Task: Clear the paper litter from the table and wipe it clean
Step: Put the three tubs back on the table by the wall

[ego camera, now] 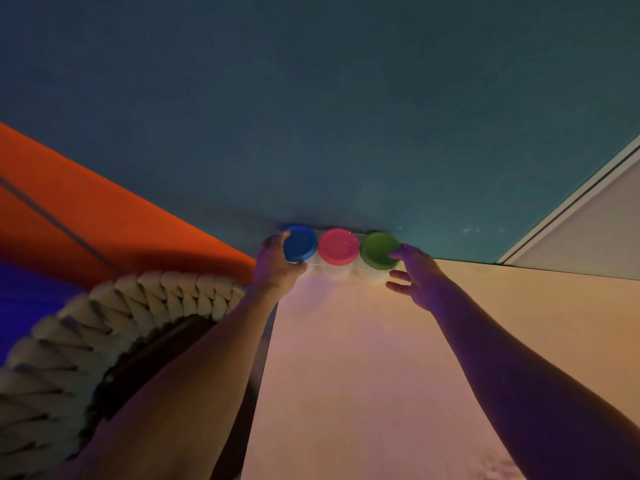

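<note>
Three small clear jars stand in a row at the far edge of the pale table [346, 358], against the teal wall. Their lids are blue [300, 243], pink [338, 246] and green [377, 250]. My left hand [275, 263] grips the blue-lidded jar from its left side, fingers curled round it. My right hand [415, 275] touches the green lid's right rim with its upper fingers; the lower fingers are spread and loose. No paper litter or cloth shows in the view.
A thick braided cream rope or cushion edge [114, 320] curves at the left of the table, over a dark seat. An orange panel [86, 209] lies behind it. A grey-white panel [588, 233] stands at the far right.
</note>
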Action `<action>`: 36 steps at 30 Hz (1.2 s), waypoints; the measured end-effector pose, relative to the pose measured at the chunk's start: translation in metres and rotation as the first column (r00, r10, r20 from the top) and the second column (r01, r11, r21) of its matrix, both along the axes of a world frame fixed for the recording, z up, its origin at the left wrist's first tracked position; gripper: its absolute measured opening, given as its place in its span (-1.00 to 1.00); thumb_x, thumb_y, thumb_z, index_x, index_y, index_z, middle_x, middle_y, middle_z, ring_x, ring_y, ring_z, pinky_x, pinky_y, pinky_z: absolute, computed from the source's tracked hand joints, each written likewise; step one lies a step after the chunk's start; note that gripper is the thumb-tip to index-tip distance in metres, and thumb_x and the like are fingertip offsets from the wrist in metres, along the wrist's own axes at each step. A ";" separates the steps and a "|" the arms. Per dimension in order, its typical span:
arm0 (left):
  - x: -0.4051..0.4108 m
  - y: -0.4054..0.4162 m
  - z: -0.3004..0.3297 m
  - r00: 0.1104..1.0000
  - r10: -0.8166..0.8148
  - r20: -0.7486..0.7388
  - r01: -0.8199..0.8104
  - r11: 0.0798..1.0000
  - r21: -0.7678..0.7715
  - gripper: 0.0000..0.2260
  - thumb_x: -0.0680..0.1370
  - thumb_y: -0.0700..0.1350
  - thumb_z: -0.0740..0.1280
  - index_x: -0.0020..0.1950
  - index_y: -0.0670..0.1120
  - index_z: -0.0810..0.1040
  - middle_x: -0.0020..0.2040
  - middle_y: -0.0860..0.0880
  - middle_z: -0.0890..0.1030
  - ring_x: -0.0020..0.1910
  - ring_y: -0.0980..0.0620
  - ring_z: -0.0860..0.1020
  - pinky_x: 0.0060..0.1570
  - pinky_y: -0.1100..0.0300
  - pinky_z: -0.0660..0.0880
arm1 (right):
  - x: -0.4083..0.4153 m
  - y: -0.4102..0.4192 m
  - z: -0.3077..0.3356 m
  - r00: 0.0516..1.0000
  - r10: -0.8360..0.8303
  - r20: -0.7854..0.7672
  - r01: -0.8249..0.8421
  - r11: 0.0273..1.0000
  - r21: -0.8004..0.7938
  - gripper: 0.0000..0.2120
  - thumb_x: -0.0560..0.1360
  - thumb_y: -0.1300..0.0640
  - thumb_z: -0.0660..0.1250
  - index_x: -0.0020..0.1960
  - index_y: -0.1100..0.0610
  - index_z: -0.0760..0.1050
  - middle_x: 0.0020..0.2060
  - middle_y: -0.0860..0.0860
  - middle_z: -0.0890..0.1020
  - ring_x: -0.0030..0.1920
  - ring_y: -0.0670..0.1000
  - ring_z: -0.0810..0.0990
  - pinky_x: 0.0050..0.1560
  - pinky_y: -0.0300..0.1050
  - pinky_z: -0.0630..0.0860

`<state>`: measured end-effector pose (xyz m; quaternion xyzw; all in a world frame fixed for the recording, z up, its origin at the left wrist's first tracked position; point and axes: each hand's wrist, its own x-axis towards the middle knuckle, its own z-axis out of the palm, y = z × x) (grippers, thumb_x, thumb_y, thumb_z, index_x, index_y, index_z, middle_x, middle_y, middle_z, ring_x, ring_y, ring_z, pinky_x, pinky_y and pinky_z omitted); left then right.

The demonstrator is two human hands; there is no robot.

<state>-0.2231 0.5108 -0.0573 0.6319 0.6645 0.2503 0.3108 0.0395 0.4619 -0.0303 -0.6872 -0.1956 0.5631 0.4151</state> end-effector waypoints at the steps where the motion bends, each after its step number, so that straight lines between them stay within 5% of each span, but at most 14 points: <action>1: -0.002 0.000 0.001 1.000 -0.011 -0.011 0.011 1.000 -0.001 -0.30 0.44 -0.14 0.54 0.53 -0.09 0.34 0.45 -0.16 0.39 0.40 -0.10 0.44 0.33 0.19 0.34 | -0.001 0.000 -0.001 1.000 -0.006 -0.004 0.006 1.000 0.003 -0.50 0.56 0.15 0.34 0.47 0.03 0.34 0.31 0.08 0.45 0.21 0.14 0.53 0.15 0.18 0.59; 9: -0.013 -0.042 0.012 0.999 -0.028 -0.039 0.028 1.000 0.014 -0.30 0.50 -0.13 0.47 0.57 -0.12 0.23 0.48 -0.15 0.34 0.42 -0.12 0.39 0.33 0.16 0.30 | -0.017 -0.041 0.000 0.997 -0.036 0.064 0.036 0.999 -0.008 -0.46 0.60 0.14 0.29 0.54 0.03 0.22 0.22 0.08 0.51 0.21 0.17 0.53 0.15 0.14 0.57; 14: -0.024 -0.114 0.025 1.000 -0.013 -0.025 0.014 0.998 0.060 -0.35 0.48 -0.12 0.49 0.52 -0.14 0.31 0.45 -0.14 0.38 0.43 -0.12 0.39 0.35 0.13 0.32 | -0.038 -0.111 0.014 0.973 0.121 0.196 -0.133 0.990 0.045 -0.52 0.59 0.16 0.31 0.48 0.09 0.31 0.07 0.13 0.58 -0.06 0.07 0.50 -0.05 0.01 0.50; 18: -0.031 -0.185 0.043 0.999 -0.017 -0.033 0.019 0.998 0.059 -0.37 0.48 -0.13 0.50 0.50 -0.14 0.35 0.43 -0.14 0.39 0.40 -0.11 0.42 0.32 0.20 0.29 | -0.047 -0.175 0.027 0.953 0.207 0.223 -0.236 0.965 0.112 -0.62 0.59 0.12 0.32 0.40 0.04 0.42 0.08 0.04 0.60 -0.02 0.07 0.59 -0.01 0.03 0.56; 21: -0.035 -0.245 0.061 0.997 -0.031 -0.064 0.037 0.995 0.089 -0.40 0.48 -0.14 0.49 0.48 -0.16 0.37 0.43 -0.14 0.40 0.42 -0.11 0.40 0.33 0.34 0.19 | -0.047 -0.227 0.030 0.892 0.292 0.345 -0.353 0.927 0.129 -0.65 0.57 0.08 0.36 0.35 -0.04 0.47 0.10 -0.01 0.63 -0.02 0.01 0.64 0.09 0.08 0.59; 25: -0.042 -0.329 0.081 0.994 -0.029 -0.102 0.037 0.996 0.076 -0.40 0.53 -0.06 0.46 0.53 -0.05 0.33 0.51 -0.09 0.33 0.48 -0.07 0.34 0.41 0.16 0.27 | -0.046 -0.302 0.034 0.771 0.372 0.516 -0.517 0.840 0.166 -0.61 0.55 0.11 0.40 0.35 -0.07 0.45 0.15 -0.03 0.60 -0.07 -0.13 0.65 -0.09 -0.32 0.50; 28: -0.048 -0.398 0.090 0.990 -0.005 -0.143 0.013 0.998 0.055 -0.41 0.57 -0.02 0.41 0.56 0.01 0.29 0.56 -0.03 0.26 0.52 -0.03 0.26 0.37 0.20 0.21 | -0.042 -0.367 0.040 0.688 0.429 0.585 -0.611 0.778 0.149 -0.57 0.55 0.08 0.38 0.39 -0.10 0.40 0.19 -0.06 0.55 0.04 -0.05 0.61 0.03 -0.14 0.52; 36: -0.062 -0.568 0.083 0.969 0.171 -0.180 -0.171 0.985 0.016 -0.41 0.58 0.03 0.38 0.57 0.05 0.25 0.57 -0.01 0.24 0.50 -0.03 0.29 0.39 0.04 0.36 | -0.048 -0.503 0.027 0.497 0.571 0.653 -0.791 0.607 0.072 -0.53 0.56 0.06 0.37 0.44 -0.09 0.37 0.29 -0.06 0.47 0.25 0.04 0.56 0.17 -0.07 0.49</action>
